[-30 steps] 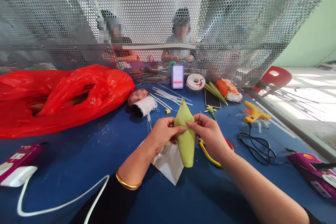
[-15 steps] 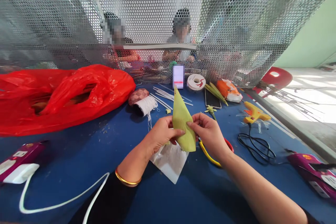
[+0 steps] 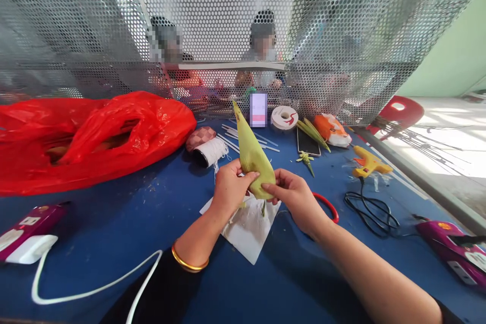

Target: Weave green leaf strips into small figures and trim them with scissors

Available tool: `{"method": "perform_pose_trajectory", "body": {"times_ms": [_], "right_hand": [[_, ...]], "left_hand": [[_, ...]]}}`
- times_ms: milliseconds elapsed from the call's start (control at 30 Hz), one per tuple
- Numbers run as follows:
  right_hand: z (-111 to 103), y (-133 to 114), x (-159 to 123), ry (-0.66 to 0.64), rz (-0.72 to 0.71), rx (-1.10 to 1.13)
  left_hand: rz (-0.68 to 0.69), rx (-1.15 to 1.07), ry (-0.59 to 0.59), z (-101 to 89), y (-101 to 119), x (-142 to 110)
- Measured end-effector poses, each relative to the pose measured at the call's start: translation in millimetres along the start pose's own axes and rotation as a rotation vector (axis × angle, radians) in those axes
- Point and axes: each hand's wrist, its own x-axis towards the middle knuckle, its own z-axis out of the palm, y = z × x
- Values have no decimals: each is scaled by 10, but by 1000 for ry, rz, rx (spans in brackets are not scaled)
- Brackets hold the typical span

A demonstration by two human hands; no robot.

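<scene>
The person's left grip (image 3: 230,182) is closed in a pinch on the green husk piece (image 3: 252,157), its thumb on the near face and the fingers mostly hidden behind. The right grip (image 3: 290,192) likewise pinches the husk piece by its lower right edge, thumb in front. Between them the piece is held up in the air, its browned tip pointing up and away to the left, its broad end bulging between the thumbs. Good handling here would seem to call for light, even thumb pressure, since a husk like this could split along its length or crease if squeezed; letting the thumbs work from the middle toward the edges should keep the curve smooth. Just below, a thin green stem (image 3: 263,207) shows over the white sheet (image 3: 248,238) on the blue counter (image 3: 304,276); whether it touches the husk piece cannot be told. The right forearm is best kept clear of the red handle (image 3: 328,207) beside it. Farther out lie the thread spool (image 3: 210,153) and yellow glue gun (image 3: 367,162).
</scene>
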Motion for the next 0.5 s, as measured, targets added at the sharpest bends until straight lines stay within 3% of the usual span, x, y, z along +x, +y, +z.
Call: {"method": "perform_pose_trajectory", "body": {"times_ms": [100, 200, 233, 333, 433, 500], "right_hand": [[-17, -1, -12, 135, -161, -178], [-45, 7, -29, 266, -417, -628], [-45, 16, -39, 238, -481, -794], [-6, 43, -80, -5, -568, -1204], [33, 24, -118, -196, -619, -1336], [23, -20, -131, -212, -605, -1265]], "left_hand": [[-73, -88, -41, -9, 40, -5], [-146, -180, -38, -12, 73, -18], [-162, -221, -69, -9, 76, -25], [-223, -352, -181, 1, 58, -36], [-306, -404, -78, -14, 23, -2], [-323, -383, 14, -56, 11, 49]]}}
